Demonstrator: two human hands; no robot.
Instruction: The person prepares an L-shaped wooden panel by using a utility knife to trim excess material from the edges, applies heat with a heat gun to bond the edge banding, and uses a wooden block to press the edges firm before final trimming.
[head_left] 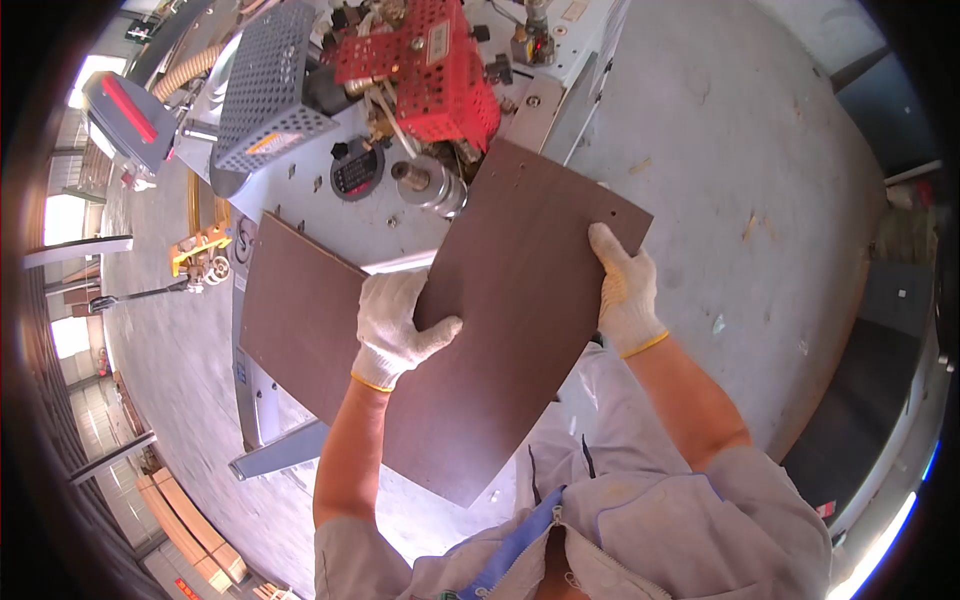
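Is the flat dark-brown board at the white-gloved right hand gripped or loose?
Gripped: the right hand clasps the board by its edge, thumb on top.

Brown board [520,290] partly covered by left hand [395,325] and left forearm [350,455]; whether 1 piece or 2 cannot be told. Left fingertips lost from sight; right hand's [628,285] fingers mostly hidden beneath board, thumb excepted. Pale machine table [365,235] partly concealed by board. Red perforated guard [440,85] cut off by upper edge, grey shirt [660,530] by lower. Markings on round dark control [357,168] too small to be read.
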